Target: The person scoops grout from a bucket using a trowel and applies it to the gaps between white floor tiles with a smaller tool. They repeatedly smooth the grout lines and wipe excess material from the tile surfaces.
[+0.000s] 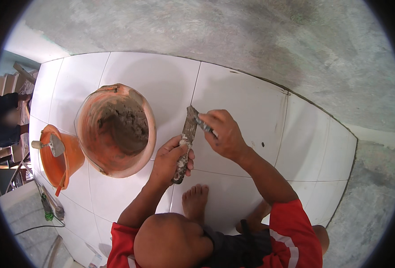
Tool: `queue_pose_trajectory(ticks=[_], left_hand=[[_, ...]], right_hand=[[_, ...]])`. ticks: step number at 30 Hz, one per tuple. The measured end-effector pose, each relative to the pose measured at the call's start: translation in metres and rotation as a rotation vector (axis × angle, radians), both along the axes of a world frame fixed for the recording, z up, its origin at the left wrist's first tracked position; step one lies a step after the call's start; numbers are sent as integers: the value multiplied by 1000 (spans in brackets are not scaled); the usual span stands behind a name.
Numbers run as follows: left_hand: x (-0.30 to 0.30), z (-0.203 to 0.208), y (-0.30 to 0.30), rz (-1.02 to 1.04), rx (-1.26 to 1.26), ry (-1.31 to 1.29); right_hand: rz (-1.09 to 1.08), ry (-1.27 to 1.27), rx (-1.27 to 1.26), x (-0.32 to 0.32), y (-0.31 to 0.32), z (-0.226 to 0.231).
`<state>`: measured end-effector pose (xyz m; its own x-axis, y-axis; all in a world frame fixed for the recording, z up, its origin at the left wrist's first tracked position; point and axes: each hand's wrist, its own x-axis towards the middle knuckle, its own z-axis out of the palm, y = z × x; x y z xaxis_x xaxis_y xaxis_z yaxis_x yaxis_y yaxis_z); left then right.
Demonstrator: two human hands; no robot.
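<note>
My left hand (165, 161) is closed around the lower half of a long narrow strip (189, 130) smeared with grey mortar. The strip is held at a slant above the white tiles. Close to its upper end, my right hand (224, 134) grips a small greyish tool (205, 127), mostly hidden by the fingers; its kind does not show. To the left of both hands stands a large orange bucket (151, 134), its inside coated and partly filled with wet grey mortar (133, 127).
A smaller orange bucket (74, 154) stands farther left, with a trowel (57, 145) resting across its top. A corded tool (48, 207) lies below it. A grey wall (206, 27) borders the tiled floor (237, 89). Another person (4, 120) is at the left edge.
</note>
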<state>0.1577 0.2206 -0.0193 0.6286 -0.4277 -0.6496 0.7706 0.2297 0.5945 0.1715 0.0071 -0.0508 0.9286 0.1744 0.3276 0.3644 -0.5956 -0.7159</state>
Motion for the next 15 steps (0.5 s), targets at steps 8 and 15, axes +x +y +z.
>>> queue_pose_trajectory(ticks=[8,15], left_hand=[[1,3,10,103,-220,168],[0,3,6,-34,-86,81]], right_hand=[[125,-117,-329,-35,-10,-1],[-123,107,64,-58,-36,12]])
